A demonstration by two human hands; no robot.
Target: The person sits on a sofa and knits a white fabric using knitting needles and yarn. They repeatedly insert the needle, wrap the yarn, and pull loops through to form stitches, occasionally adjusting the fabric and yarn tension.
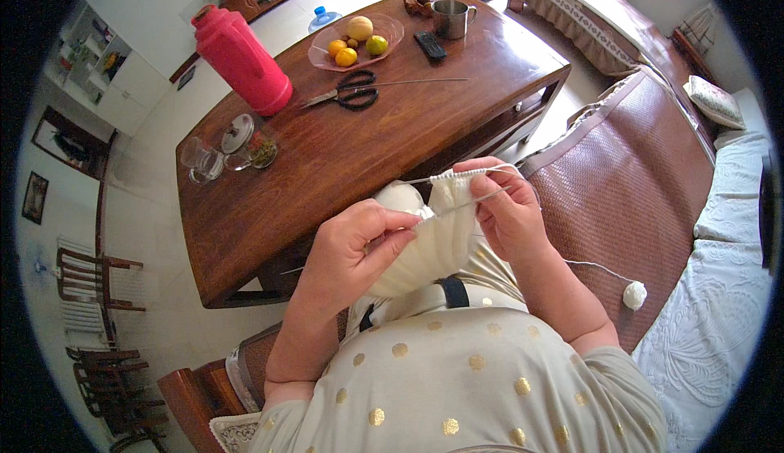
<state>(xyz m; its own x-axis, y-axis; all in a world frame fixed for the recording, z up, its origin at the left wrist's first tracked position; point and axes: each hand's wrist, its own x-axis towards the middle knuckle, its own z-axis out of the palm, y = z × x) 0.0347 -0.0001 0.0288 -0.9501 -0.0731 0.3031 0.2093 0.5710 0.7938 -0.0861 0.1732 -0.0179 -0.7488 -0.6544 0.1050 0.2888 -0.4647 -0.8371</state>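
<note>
White knitting (449, 228) hangs over my lap, with its stitches on thin knitting needles (474, 201). My left hand (359, 236) pinches the left edge of the work by a needle, thumb and forefinger together. At the upper right edge, my right hand (510, 208) grips a needle, and the yarn loops over its fingers. From there the strand passes under my right forearm to a small white yarn ball (634, 295) on the brown seat. Another needle end sticks out left of my left wrist. Exactly how the needle tips meet is too small to tell.
On the wooden table (392, 142) lie black-handled scissors (357, 91) and a loose needle (425, 81). A pink thermos (242, 59), glass teaware (237, 138), a fruit bowl (325, 58), a black remote (429, 45) and a metal mug (452, 20) stand or lie around them.
</note>
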